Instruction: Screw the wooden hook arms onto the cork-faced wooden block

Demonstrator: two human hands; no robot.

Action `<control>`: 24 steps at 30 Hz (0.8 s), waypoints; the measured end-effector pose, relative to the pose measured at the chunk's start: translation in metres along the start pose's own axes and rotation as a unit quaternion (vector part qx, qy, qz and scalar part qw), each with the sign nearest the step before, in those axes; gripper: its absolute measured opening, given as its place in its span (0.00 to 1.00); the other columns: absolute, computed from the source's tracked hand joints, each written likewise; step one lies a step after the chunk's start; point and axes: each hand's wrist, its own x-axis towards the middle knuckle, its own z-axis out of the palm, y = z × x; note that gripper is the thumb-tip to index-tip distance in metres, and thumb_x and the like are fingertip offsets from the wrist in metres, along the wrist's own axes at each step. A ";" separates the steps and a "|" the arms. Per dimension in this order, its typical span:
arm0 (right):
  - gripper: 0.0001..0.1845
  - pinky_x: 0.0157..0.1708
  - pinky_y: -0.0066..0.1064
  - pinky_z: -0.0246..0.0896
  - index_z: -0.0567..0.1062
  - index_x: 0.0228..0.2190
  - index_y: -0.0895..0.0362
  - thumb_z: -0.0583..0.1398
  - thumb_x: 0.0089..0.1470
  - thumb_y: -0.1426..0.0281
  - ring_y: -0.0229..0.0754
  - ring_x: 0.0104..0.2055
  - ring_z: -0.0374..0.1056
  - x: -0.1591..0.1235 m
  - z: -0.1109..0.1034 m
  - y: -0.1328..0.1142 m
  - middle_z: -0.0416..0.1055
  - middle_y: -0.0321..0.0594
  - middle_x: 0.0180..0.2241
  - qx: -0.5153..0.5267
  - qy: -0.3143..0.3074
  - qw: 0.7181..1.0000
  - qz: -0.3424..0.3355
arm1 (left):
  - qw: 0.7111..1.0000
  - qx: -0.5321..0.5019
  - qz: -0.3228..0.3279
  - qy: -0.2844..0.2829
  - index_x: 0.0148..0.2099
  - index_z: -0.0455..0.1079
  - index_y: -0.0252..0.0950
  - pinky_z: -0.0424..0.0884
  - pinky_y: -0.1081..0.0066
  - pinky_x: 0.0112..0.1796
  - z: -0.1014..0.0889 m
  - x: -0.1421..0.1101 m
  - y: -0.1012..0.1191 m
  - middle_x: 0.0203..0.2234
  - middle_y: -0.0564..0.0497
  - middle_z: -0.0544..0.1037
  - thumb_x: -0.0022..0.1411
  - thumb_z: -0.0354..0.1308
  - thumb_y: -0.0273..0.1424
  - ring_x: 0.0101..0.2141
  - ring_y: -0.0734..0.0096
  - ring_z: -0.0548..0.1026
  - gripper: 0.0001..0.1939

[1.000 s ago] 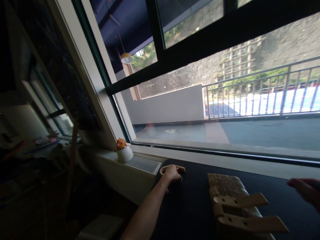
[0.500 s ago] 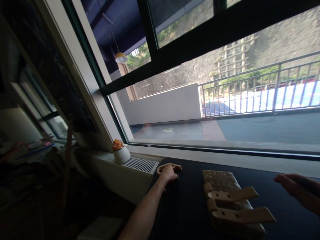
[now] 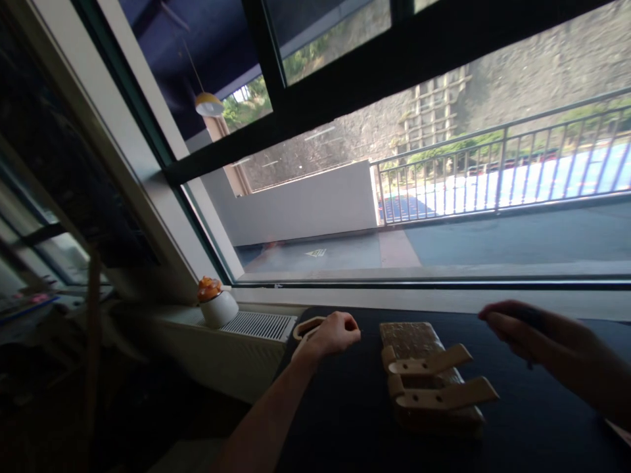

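Observation:
On the black tabletop (image 3: 345,401), my left hand (image 3: 336,333) is closed in a loose pinch, fingers curled; whatever may be in it is too small to see. Just behind it lies a tan looped strap (image 3: 306,326), partly covered by the hand and wrist. My right hand (image 3: 557,338) is raised at the right, closed around a dark object (image 3: 528,316), mostly hidden by the fingers. Between the hands sits a brown block (image 3: 411,336) with a glossy surface. Two tan straps (image 3: 444,396) with dark holes bend around its left edge, their ends sticking out rightward.
A white pot (image 3: 219,309) with an orange top stands on a slatted radiator cover (image 3: 263,324) left of the table. The window sill (image 3: 355,299) runs along the table's far edge. A pale-edged item (image 3: 616,430) shows at the lower right.
My left hand has moved off the looped strap, slightly to the right. My right hand has come further into view with the dark object. The whole view has shifted.

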 end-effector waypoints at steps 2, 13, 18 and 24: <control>0.26 0.20 0.33 0.61 0.75 0.31 0.53 0.53 0.50 0.45 0.42 0.22 0.65 0.001 0.011 -0.018 0.70 0.43 0.21 0.067 -0.056 0.996 0.009 | 0.996 -0.021 0.080 -0.039 0.37 0.75 0.32 0.66 0.77 0.28 0.005 -0.005 0.022 0.30 0.49 0.79 0.53 0.55 0.33 0.30 0.70 0.74 0.13; 0.21 0.21 0.29 0.57 0.71 0.29 0.56 0.51 0.56 0.52 0.38 0.22 0.63 0.010 0.049 -0.028 0.67 0.35 0.20 0.007 -0.097 0.995 -0.032 | 0.971 0.117 0.175 -0.117 0.35 0.77 0.35 0.67 0.76 0.32 0.024 0.003 0.076 0.29 0.51 0.78 0.51 0.53 0.25 0.30 0.72 0.73 0.12; 0.21 0.21 0.29 0.59 0.72 0.30 0.57 0.54 0.53 0.52 0.39 0.23 0.65 0.007 0.055 -0.010 0.69 0.36 0.21 0.033 -0.105 0.994 -0.009 | 0.950 0.172 0.225 -0.133 0.36 0.77 0.37 0.67 0.75 0.33 0.029 0.005 0.081 0.31 0.52 0.78 0.51 0.55 0.25 0.32 0.70 0.73 0.12; 0.21 0.23 0.29 0.60 0.73 0.32 0.57 0.54 0.54 0.52 0.40 0.25 0.67 0.002 0.052 0.001 0.72 0.39 0.25 0.026 -0.109 0.994 -0.010 | 0.939 0.234 0.211 -0.135 0.34 0.77 0.36 0.68 0.68 0.41 0.039 0.002 0.086 0.30 0.49 0.78 0.51 0.56 0.25 0.37 0.63 0.73 0.09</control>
